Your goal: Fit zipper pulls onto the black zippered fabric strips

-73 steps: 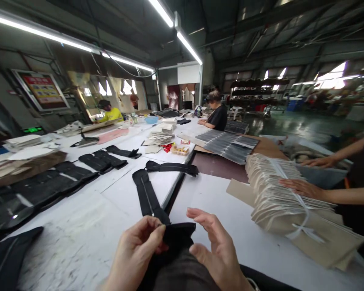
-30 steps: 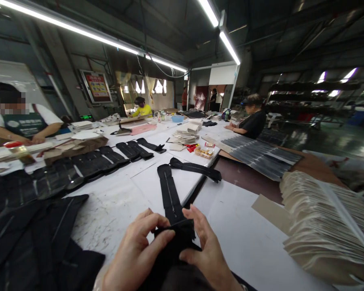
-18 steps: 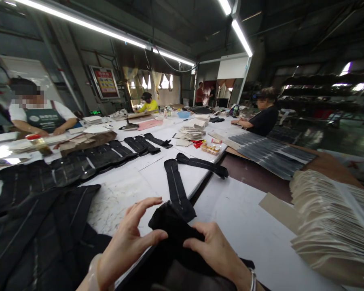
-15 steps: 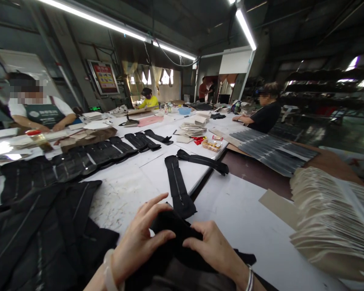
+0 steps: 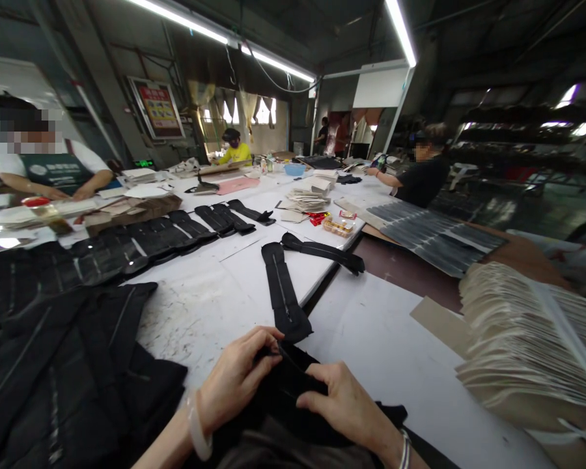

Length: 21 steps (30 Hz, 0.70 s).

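A black fabric piece (image 5: 286,397) lies low in front of me, its lower part running into shadow. My left hand (image 5: 247,365) pinches its upper edge between thumb and fingers. On the other side my right hand (image 5: 342,397) grips the same cloth, thumb on top and fingers curled. Just beyond the hands lies a black strip with a zipper (image 5: 282,286), its near end close to my left fingertips. A second black zippered strip (image 5: 325,251) slants to the right behind it.
A pile of black zippered pieces (image 5: 68,371) covers the left, with a row of similar strips (image 5: 127,244) behind. Bundled beige sheets (image 5: 532,352) stand at the right, near grey panels (image 5: 434,228). Co-workers sit at the left (image 5: 46,163), far side (image 5: 237,151) and right (image 5: 422,169).
My left hand has closed from a spread grasp into a pinch on the cloth's edge. My right hand keeps its grip. The view has shifted slightly.
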Each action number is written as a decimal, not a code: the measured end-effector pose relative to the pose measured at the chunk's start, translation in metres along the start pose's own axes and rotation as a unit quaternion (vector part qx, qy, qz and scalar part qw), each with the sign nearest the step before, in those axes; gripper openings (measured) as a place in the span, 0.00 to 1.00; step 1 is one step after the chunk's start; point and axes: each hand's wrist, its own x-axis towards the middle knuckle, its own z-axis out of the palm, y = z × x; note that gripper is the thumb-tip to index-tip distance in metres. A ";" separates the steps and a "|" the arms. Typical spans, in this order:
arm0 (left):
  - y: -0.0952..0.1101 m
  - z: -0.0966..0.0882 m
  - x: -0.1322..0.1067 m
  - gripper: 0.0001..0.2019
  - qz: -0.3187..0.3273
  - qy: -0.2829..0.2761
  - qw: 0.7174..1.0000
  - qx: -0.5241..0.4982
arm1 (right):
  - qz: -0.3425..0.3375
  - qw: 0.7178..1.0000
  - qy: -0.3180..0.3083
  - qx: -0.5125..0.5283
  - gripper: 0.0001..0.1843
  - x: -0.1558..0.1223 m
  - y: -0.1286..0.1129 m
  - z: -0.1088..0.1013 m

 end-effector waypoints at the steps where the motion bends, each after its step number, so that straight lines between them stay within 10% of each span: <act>1: 0.001 0.002 -0.001 0.05 0.001 0.001 1.000 -0.001 | -0.005 1.000 -0.007 0.009 0.01 0.000 0.001 0.000; 21: 0.002 0.011 -0.013 0.18 0.024 0.054 0.998 0.004 | -0.111 0.988 0.098 0.047 0.22 0.016 -0.004 0.027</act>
